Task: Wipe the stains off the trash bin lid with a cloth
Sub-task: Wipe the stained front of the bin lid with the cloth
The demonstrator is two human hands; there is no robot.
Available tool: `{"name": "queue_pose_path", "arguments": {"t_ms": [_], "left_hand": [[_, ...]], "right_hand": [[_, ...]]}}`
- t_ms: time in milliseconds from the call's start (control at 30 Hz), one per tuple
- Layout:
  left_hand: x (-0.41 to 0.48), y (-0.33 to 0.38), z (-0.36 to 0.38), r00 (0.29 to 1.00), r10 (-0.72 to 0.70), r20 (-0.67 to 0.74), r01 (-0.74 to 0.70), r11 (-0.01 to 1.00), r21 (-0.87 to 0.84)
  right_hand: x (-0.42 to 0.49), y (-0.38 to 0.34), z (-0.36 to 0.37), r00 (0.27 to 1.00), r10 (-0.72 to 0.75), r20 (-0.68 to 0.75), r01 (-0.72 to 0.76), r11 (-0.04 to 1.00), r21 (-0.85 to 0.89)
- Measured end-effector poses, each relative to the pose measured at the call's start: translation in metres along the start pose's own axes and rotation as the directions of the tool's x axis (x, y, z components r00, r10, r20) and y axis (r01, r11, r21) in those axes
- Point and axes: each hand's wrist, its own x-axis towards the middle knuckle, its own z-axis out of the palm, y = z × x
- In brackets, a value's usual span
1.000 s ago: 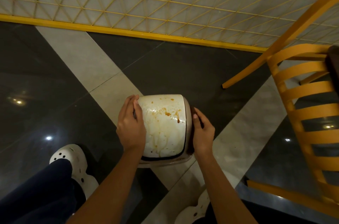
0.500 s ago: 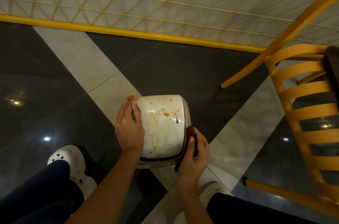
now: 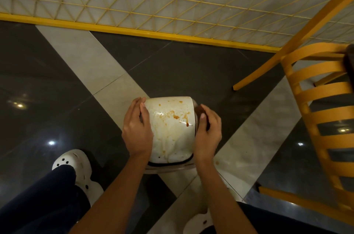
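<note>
A small white trash bin stands on the floor in front of me, its domed lid [image 3: 170, 134] streaked with smears and orange-brown stains near the far right part. My left hand [image 3: 137, 130] rests flat against the lid's left edge, fingers straight. My right hand [image 3: 207, 132] is at the lid's right side, its fingers curled round a dark brown cloth [image 3: 200, 112] pressed against the bin's right rim. Most of the cloth is hidden under the hand.
A yellow wooden chair [image 3: 316, 103] stands close on the right, one leg reaching toward the bin. A yellow-framed lattice partition [image 3: 172, 3] runs along the far side. My feet in white clogs [image 3: 74, 164] flank the bin on the glossy dark and light tiles.
My right hand with the cloth has slid from the bin's near right corner up along the right rim. The left hand has stayed on the lid's left edge.
</note>
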Motion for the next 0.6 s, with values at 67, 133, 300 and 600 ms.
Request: {"name": "queue_pose_path", "arguments": {"t_ms": [67, 133, 300, 600], "left_hand": [[-0.001, 0.000, 0.000, 1.000, 0.002, -0.002, -0.002, 1.000, -0.005], [-0.001, 0.000, 0.000, 1.000, 0.006, -0.004, -0.007, 1.000, -0.006], [-0.002, 0.001, 0.000, 1.000, -0.004, 0.001, 0.004, 1.000, 0.000], [-0.001, -0.002, 0.001, 1.000, -0.025, 0.012, 0.025, 1.000, 0.006]], "right_hand": [[0.026, -0.008, 0.003, 0.992, 0.001, 0.123, 0.005, 0.999, -0.043], [0.050, -0.013, 0.005, 0.962, 0.129, 0.241, -0.122, 0.992, -0.041], [0.073, -0.011, 0.008, 0.856, 0.364, 0.367, -0.360, 0.929, -0.082], [0.066, -0.007, 0.002, 0.895, 0.306, 0.323, -0.302, 0.951, -0.065]]}}
